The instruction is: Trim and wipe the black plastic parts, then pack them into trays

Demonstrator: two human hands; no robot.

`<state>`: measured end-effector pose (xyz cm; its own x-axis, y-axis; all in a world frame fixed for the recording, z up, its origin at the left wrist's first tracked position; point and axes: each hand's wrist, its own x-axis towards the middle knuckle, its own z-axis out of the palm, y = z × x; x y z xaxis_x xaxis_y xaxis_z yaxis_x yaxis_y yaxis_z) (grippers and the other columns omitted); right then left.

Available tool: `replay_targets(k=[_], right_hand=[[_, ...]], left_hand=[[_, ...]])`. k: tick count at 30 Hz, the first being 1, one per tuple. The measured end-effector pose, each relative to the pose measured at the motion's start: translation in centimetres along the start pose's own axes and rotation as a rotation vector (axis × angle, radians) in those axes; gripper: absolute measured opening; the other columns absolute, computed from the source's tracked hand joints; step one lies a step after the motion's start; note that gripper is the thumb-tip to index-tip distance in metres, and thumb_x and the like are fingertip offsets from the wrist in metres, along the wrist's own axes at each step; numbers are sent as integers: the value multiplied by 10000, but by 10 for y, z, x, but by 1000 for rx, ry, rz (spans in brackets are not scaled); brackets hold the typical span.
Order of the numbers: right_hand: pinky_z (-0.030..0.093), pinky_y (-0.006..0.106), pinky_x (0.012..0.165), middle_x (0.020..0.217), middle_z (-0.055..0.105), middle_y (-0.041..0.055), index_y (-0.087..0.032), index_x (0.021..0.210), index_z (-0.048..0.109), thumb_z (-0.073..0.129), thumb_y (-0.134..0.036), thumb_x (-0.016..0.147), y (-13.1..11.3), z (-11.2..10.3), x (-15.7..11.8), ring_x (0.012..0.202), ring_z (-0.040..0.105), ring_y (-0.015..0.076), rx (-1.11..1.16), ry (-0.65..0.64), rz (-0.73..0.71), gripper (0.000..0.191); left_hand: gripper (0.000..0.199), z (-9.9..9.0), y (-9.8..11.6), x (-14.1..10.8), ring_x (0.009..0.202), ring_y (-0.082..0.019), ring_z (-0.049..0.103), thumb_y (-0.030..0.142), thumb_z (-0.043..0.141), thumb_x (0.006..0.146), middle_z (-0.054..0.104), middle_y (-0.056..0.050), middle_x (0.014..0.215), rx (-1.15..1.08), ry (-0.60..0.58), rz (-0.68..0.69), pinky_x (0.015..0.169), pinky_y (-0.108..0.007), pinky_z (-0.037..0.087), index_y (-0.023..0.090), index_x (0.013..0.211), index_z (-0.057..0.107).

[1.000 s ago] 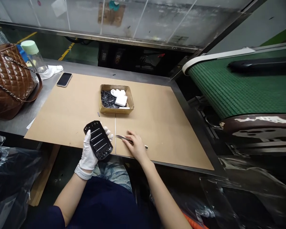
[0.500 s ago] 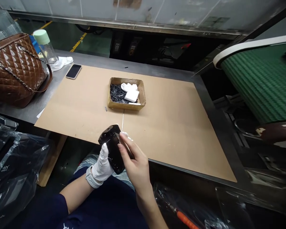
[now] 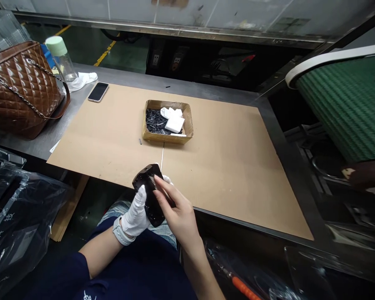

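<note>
From the head view, my bare right hand (image 3: pixel 178 217) has come off the kraft board (image 3: pixel 225 179) since a second ago. It and my gloved left hand (image 3: pixel 135 217) clamp the black plastic casing (image 3: pixel 149 192). Ahead of them, the cardboard tray (image 3: pixel 167 102) holds black parts (image 3: pixel 154 121) and white foam blocks (image 3: pixel 174 124).

A glossy black plastic casing (image 3: pixel 147 182), long with rounded corners, is tilted in the air just over the near edge of the tan cardboard sheet (image 3: pixel 225 179), its far end pointing toward the sheet. The white-gloved left hand (image 3: pixel 135 217) cradles it from below and along one long side, while the fingers of the bare right hand (image 3: pixel 178 217) lie across its face. Light glints off the far end; the covered surface detail is too dark to make out.
</note>
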<state>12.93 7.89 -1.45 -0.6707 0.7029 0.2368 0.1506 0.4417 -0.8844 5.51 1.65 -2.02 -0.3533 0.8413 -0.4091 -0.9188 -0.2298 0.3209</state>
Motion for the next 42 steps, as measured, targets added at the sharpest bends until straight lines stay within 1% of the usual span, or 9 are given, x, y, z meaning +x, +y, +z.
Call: replay_targets(k=[2,4,7,10,21,27,34,39,42], right_hand=[[579,262,655,998,699,48,-244,1204,566,532,-290,898,0,-1,0,730,684,151,88,25,102,311],[577,262,644,1003,689,53,-240,1216,545,481,-301,923,-2,-2,0,705,676,141,111,51,112,306],[512,341,911,1166,635,79,-233,1302,498,416,-287,949,-7,-2,5,1038,622,189,-14,-18,-19,367],[468,345,967,1227,600,89,-219,1357,454,377,-282,961,-10,0,9,1176,535,203,-109,-93,-87,409],[513,306,770,888,608,74,-240,1363,453,381,-286,961,-11,5,10,846,604,181,-159,-57,-130,411],[495,291,712,809,580,55,-217,1341,481,413,-221,949,-10,10,10,758,575,164,-169,1,-175,398],[504,336,787,930,656,73,-244,1299,529,396,-265,955,-9,15,11,891,615,198,-217,21,-129,369],[492,330,851,1117,648,73,-249,1299,525,386,-292,959,-6,6,19,1026,597,196,-126,14,-84,369],[492,353,823,1077,655,79,-249,1283,541,379,-370,952,20,-5,34,972,604,207,-200,78,23,387]], left_hand=[[583,-1,1,0,1294,-328,414,593,735,573,652,-96,1141,65,-18,19,1118,-438,308,167,970,690],[590,-3,0,1,1294,-323,415,613,719,585,658,-96,1136,113,-43,56,1121,-429,302,166,969,687],[571,-9,-2,1,1323,-297,382,573,698,636,611,-78,1237,134,-33,90,1128,-407,292,183,1051,662],[559,-14,-4,2,1366,-270,312,520,688,666,560,-63,1311,148,-27,119,1147,-380,255,199,1120,630],[474,-8,-2,1,1400,-270,231,492,771,551,638,-42,1183,48,68,87,1131,-376,308,208,920,678],[401,3,11,-3,1393,-260,256,422,802,515,624,-61,1196,124,107,58,1153,-300,253,182,812,677],[488,-15,-2,3,1383,-252,281,511,743,594,554,-57,1311,195,89,158,1156,-312,239,181,946,672],[660,-9,-2,6,1318,-300,389,687,623,636,606,-97,1234,118,-11,100,1096,-398,345,177,1052,661],[684,-1,8,10,1183,-298,528,729,532,691,657,-108,1110,22,-48,56,1032,-415,406,165,1054,664]])
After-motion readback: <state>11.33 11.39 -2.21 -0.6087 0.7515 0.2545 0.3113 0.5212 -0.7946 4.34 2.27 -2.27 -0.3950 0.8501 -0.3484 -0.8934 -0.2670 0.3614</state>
